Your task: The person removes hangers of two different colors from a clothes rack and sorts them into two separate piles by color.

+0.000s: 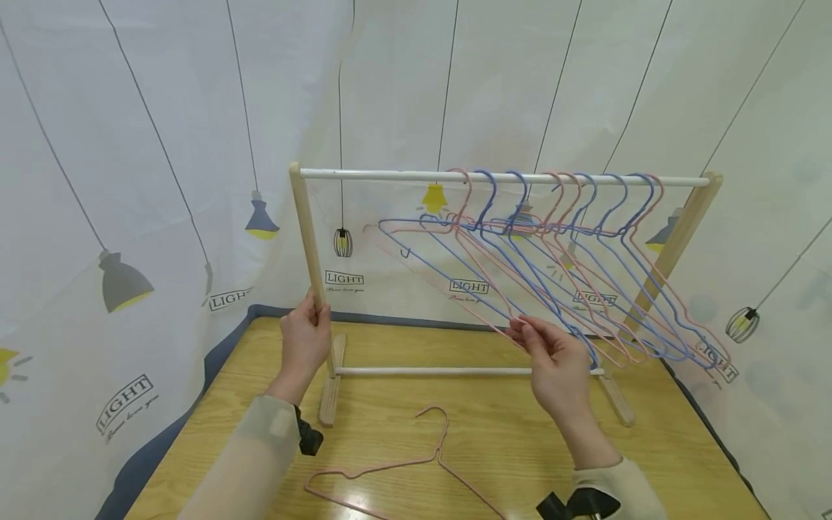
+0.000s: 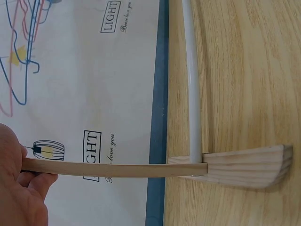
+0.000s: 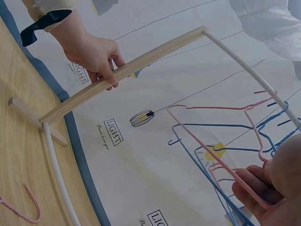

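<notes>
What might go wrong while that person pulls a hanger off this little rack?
The pink wire hanger pinched by the right hand overlaps the blue wire hangers, so it may snag and drag them. The light wooden rack is steadied only by the left hand and could tip.

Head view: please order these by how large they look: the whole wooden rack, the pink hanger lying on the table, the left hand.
1. Wooden rack, by far the largest.
2. Pink hanger on the table; its lower part leaves the picture.
3. Left hand, gripping the rack's left post.
</notes>
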Motion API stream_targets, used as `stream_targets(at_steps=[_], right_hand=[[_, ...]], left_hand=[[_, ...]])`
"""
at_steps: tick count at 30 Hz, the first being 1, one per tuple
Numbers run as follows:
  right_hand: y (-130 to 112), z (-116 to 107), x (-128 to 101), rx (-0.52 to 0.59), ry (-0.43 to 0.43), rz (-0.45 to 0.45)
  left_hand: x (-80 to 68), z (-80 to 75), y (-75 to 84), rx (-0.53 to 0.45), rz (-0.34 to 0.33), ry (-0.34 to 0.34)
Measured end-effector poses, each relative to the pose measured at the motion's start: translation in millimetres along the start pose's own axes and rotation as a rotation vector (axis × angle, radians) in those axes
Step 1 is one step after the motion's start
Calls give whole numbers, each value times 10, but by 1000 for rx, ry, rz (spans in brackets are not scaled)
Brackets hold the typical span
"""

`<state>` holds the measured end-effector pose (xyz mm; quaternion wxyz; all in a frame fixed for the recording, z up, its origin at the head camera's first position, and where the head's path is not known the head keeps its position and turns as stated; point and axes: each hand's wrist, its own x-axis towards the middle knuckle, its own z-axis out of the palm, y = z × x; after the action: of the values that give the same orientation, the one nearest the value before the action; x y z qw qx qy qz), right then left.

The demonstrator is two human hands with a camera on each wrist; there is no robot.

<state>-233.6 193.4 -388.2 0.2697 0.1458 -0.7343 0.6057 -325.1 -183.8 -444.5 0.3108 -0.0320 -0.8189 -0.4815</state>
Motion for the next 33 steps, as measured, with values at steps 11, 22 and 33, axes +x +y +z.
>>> stream_targets(at_steps=[11, 22, 33], right_hand=[[-181, 7, 62, 100, 51, -42], [-442, -86, 20, 173, 33, 41], [-479, -348, -307, 263, -121, 216]], left_hand=[[-10, 17, -20, 23, 7, 16], [-4, 6, -16, 36, 19, 25], [4, 4, -20, 0, -12, -4]])
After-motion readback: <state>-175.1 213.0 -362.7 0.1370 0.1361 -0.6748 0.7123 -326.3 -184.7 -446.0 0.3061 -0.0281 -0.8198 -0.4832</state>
